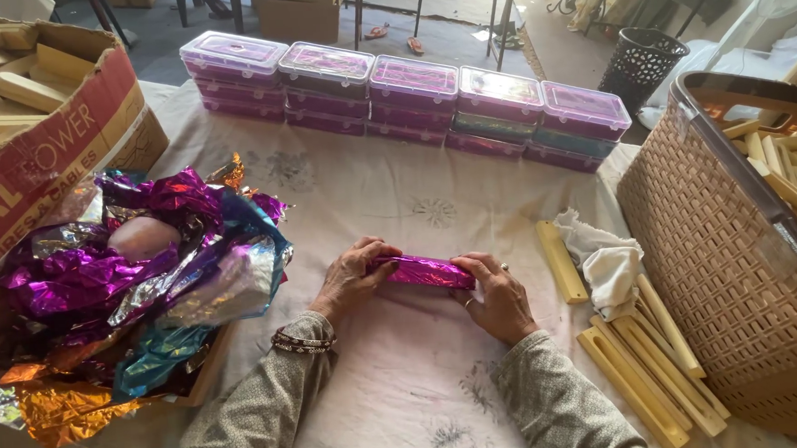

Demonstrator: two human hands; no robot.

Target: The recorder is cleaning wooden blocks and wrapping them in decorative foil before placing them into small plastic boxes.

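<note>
A long narrow piece wrapped in shiny magenta foil [423,271] lies across the white cloth-covered table [408,380] in front of me. My left hand [354,276] grips its left end, fingers curled over the foil. My right hand [493,294] pinches and presses its right end; a ring shows on one finger. Both hands rest on the cloth. To the left, a low box holds a heap of crumpled foil sheets [134,268] in purple, blue, silver and orange.
Pale wooden sticks [642,366] and a white rag [607,265] lie to the right, beside a woven tan basket [724,269] holding more sticks. Stacked clear-lidded plastic boxes [409,99] line the far edge. A cardboard box of wooden blocks [13,100] stands far left.
</note>
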